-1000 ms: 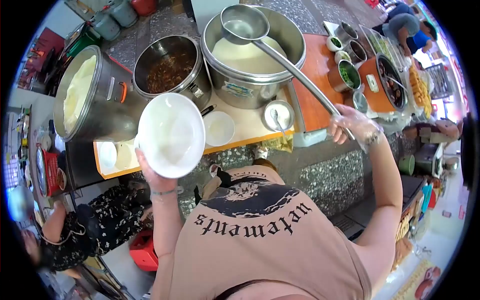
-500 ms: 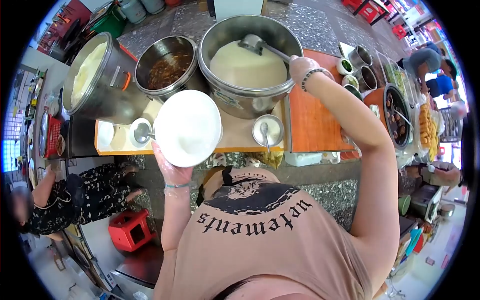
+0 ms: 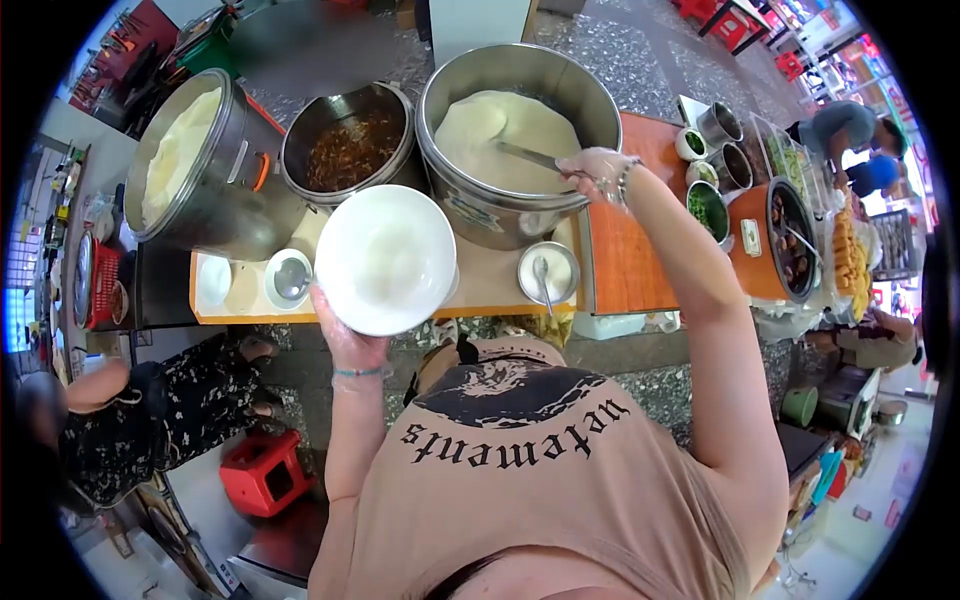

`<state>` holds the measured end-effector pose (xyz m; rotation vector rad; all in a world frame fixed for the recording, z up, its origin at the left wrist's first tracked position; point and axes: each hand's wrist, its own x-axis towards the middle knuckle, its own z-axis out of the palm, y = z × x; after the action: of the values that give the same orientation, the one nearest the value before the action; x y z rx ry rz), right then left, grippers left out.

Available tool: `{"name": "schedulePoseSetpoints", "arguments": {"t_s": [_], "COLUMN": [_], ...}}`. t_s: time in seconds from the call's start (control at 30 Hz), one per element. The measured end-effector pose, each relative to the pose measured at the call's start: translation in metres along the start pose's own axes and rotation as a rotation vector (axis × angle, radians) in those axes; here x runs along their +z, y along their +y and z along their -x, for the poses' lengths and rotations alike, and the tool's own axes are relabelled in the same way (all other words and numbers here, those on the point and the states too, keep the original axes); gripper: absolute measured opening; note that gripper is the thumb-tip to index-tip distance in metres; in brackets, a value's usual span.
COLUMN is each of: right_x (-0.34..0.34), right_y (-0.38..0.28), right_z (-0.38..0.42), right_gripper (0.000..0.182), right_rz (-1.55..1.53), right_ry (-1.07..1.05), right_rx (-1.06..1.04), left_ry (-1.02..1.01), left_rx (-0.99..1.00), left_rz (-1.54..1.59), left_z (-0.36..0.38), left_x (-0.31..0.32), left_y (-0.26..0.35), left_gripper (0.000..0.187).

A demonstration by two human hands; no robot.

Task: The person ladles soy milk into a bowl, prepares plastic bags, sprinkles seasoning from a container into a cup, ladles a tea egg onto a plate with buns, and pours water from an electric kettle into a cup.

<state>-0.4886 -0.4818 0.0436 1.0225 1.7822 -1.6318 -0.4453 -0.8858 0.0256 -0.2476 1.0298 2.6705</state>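
Note:
My left hand (image 3: 350,340), in a clear plastic glove, holds a white bowl (image 3: 385,300) by its lower left edge. The bowl is tilted so its white inside faces me. My right hand (image 3: 600,172), also gloved, grips the handle of a metal ladle (image 3: 530,156) over the rim of a large steel pot (image 3: 490,215). The ladle's head is sunk in the thick, creamy white food (image 3: 545,125) filling much of that pot. Left of it, behind the bowl, stands a smaller pot of brown soupy food (image 3: 350,150).
A small bowl with a spoon (image 3: 548,272) sits at the counter's front edge. Chopped greens in a metal bowl (image 3: 706,208) and a brown-orange cooker (image 3: 757,240) stand at right. Far left is a tilted steel container (image 3: 245,205). Another person (image 3: 190,410) is at lower left.
The ladle has turned and sunk into the white food, coming nearer me from the pot's far side. My right hand is lower at the rim. The bowl now faces me more.

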Motion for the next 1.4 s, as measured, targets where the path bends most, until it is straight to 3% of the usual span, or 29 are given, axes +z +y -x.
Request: {"name": "schedulePoseSetpoints", "arguments": {"t_s": [0.13,0.27,0.6,1.03,1.4], "right_x": [-0.007,-0.005,-0.009,-0.063,-0.056], "right_y": [0.020,0.045,0.054,0.037,0.045], "right_z": [0.011,0.031,0.118,0.211,0.239], "right_gripper": [0.022,0.022,0.024,0.030,0.033], "right_rz": [-0.223,-0.258,-0.233,-0.255,-0.217], "right_ry": [-0.119,-0.200,-0.055,-0.142,-0.035], "right_rx": [0.061,-0.006,-0.170,-0.310,-0.344], "left_ry": [-0.012,-0.035,-0.121,-0.170,-0.194], "left_rx": [-0.026,-0.073,-0.147,-0.190,-0.250], "left_rz": [0.055,0.060,0.005,-0.124,-0.164], "left_z": [-0.016,-0.028,-0.099,-0.160,-0.183], "left_x": [0.004,0.016,0.041,0.095,0.121], "left_y": [0.005,0.009,-0.013,-0.053,-0.084], "left_gripper": [0.061,0.062,0.063,0.064,0.068]}}
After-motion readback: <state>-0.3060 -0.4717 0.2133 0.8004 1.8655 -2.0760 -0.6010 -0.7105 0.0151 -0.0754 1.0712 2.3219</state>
